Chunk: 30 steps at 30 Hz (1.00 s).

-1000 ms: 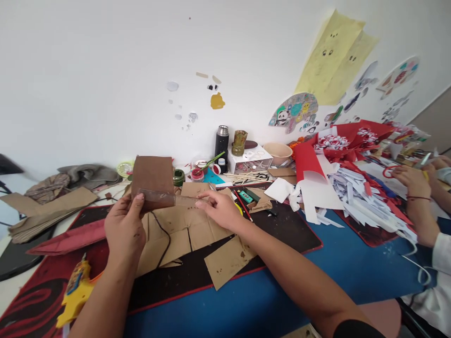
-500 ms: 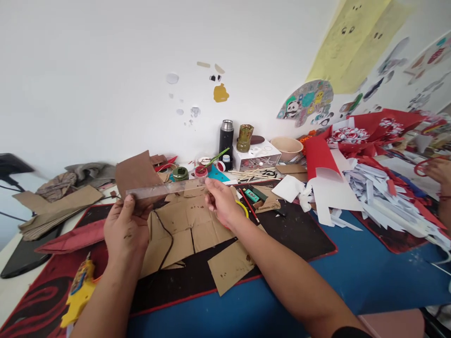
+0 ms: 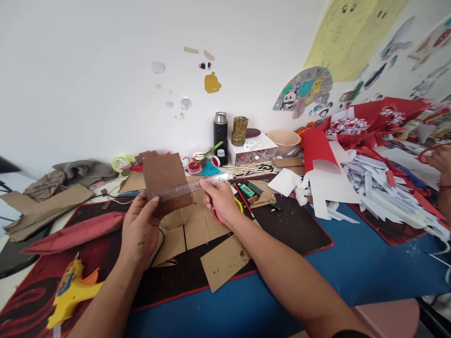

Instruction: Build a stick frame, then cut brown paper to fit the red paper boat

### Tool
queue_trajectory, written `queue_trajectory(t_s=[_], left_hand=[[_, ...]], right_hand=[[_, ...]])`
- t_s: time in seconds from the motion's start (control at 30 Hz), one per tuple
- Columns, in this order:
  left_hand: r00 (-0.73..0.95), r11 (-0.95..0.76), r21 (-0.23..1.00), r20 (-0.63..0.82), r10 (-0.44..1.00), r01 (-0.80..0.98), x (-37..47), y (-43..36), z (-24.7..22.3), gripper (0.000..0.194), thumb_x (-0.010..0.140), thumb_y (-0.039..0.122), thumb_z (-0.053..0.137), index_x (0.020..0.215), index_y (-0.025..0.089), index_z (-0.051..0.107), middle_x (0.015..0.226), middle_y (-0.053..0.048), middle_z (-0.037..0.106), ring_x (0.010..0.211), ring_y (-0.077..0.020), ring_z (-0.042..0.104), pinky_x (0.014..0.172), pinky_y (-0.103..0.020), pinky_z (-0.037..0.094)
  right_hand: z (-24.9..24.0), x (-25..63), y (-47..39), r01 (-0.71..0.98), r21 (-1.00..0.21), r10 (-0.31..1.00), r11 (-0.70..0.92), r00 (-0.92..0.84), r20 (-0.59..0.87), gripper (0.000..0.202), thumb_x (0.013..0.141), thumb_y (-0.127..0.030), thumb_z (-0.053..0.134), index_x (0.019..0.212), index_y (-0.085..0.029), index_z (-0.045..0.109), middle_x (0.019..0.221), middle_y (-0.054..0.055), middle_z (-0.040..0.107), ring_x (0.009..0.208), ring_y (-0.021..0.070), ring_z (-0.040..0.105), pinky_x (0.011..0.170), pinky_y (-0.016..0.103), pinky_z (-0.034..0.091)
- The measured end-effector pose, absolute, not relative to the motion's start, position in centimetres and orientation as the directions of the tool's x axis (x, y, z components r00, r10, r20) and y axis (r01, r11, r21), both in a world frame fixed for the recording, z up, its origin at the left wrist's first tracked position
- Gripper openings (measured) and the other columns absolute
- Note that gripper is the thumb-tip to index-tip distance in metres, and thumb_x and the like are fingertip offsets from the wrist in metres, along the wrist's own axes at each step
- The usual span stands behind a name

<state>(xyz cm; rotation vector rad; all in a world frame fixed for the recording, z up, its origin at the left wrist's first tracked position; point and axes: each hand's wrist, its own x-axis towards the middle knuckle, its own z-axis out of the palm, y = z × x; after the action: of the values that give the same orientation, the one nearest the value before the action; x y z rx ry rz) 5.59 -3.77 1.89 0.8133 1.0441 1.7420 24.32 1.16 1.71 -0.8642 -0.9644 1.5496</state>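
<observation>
A brown rectangular card (image 3: pixel 165 171) is standing tilted above the middle of the work surface, and a clear strip (image 3: pixel 183 188) is crossing its face, running past the card's right edge. From my remote seat, I am seeing the left hand (image 3: pixel 141 230) gripping the card at its lower left corner, thumb in front and fingers behind; whether that thumb is also pinning the strip, I cannot tell. The right hand (image 3: pixel 222 202) is pinching the strip toward its right end, thumb on top, other fingers curling beneath. Below, I am viewing creased cardboard (image 3: pixel 202 227) lying on a dark mat (image 3: pixel 287 230), with a smaller spotted piece (image 3: pixel 223 264) resting nearer. Yellow and red handle loops (image 3: pixel 240 205) are showing just beside the right hand. At near left, a yellow glue gun (image 3: pixel 73 293) is lying beside the left forearm. On the far side, a black flask (image 3: pixel 220 141) is standing by a white box (image 3: pixel 252 154), which is bearing an olive vase (image 3: pixel 239 131). White paper strips (image 3: pixel 369 180) are heaping up at right, and another person's hand (image 3: pixel 442 162) is entering at the right edge.
</observation>
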Motion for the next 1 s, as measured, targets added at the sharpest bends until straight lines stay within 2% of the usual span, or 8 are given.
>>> queue_trajectory(t_s=[0.17, 0.43, 0.6, 0.73, 0.87, 1.0], left_hand=[[-0.3, -0.225, 0.934, 0.138, 0.944, -0.278, 5.9, -4.3, 1.6, 0.036, 0.086, 0.045, 0.091, 0.113, 0.025, 0.076, 0.117, -0.004, 0.083, 0.109, -0.0233, 0.078, 0.097, -0.035, 0.063], [-0.206, -0.27, 0.943, 0.23, 0.951, -0.192, 6.4, -4.6, 1.2, 0.043, 0.093, 0.046, 0.085, 0.13, 0.03, 0.07, 0.146, -0.007, 0.074, 0.14, -0.029, 0.066, 0.119, -0.046, 0.053], [-0.234, -0.235, 0.934, 0.173, 0.957, -0.27, 6.8, -4.9, 1.7, 0.047, 0.083, 0.041, 0.093, 0.123, 0.03, 0.072, 0.135, -0.006, 0.079, 0.133, -0.0315, 0.071, 0.118, -0.052, 0.054], [-0.266, -0.195, 0.94, 0.12, 0.957, -0.279, 6.6, -5.2, 2.1, 0.044, 0.086, 0.053, 0.089, 0.119, 0.027, 0.075, 0.133, -0.008, 0.08, 0.134, -0.0335, 0.071, 0.117, -0.052, 0.054], [-0.276, -0.208, 0.957, 0.148, 0.95, -0.204, 6.4, -5.2, 2.0, 0.051, 0.085, 0.057, 0.089, 0.123, 0.027, 0.075, 0.14, -0.009, 0.078, 0.138, -0.0339, 0.068, 0.119, -0.05, 0.053], [-0.285, -0.221, 0.961, 0.167, 0.944, -0.168, 6.3, -5.2, 1.5, 0.05, 0.09, 0.059, 0.084, 0.13, 0.029, 0.075, 0.144, -0.008, 0.076, 0.143, -0.0331, 0.065, 0.121, -0.048, 0.052]], right_hand=[[1.8, 24.5, 1.2, -0.425, -0.9, 0.987, -0.095, -0.158, -0.029, 0.064, 0.072, -0.072, 0.091, 0.064, -0.023, 0.051, 0.047, -0.008, 0.046, 0.038, 0.0068, 0.038, 0.04, 0.024, 0.019], [2.4, 24.3, 0.7, -0.473, -0.872, 0.987, -0.128, -0.148, -0.064, 0.063, 0.071, -0.067, 0.093, 0.067, -0.024, 0.047, 0.049, -0.01, 0.043, 0.039, 0.0058, 0.035, 0.04, 0.022, 0.016], [2.4, 24.2, 0.6, -0.478, -0.868, 0.986, -0.138, -0.146, -0.076, 0.063, 0.069, -0.068, 0.095, 0.071, -0.024, 0.05, 0.049, -0.011, 0.042, 0.04, 0.0057, 0.034, 0.04, 0.022, 0.016], [2.3, 24.2, 0.5, -0.436, -0.891, 0.987, -0.127, -0.14, -0.073, 0.062, 0.073, -0.068, 0.093, 0.068, -0.024, 0.049, 0.049, -0.009, 0.043, 0.04, 0.0063, 0.035, 0.04, 0.023, 0.016], [2.4, 24.3, 0.4, -0.399, -0.909, 0.989, -0.116, -0.128, -0.07, 0.061, 0.077, -0.067, 0.09, 0.066, -0.024, 0.049, 0.049, -0.008, 0.044, 0.04, 0.007, 0.037, 0.042, 0.024, 0.018], [2.5, 24.3, 0.3, -0.398, -0.911, 0.99, -0.107, -0.13, -0.059, 0.06, 0.078, -0.066, 0.089, 0.064, -0.024, 0.048, 0.049, -0.008, 0.043, 0.041, 0.007, 0.037, 0.042, 0.025, 0.018]])
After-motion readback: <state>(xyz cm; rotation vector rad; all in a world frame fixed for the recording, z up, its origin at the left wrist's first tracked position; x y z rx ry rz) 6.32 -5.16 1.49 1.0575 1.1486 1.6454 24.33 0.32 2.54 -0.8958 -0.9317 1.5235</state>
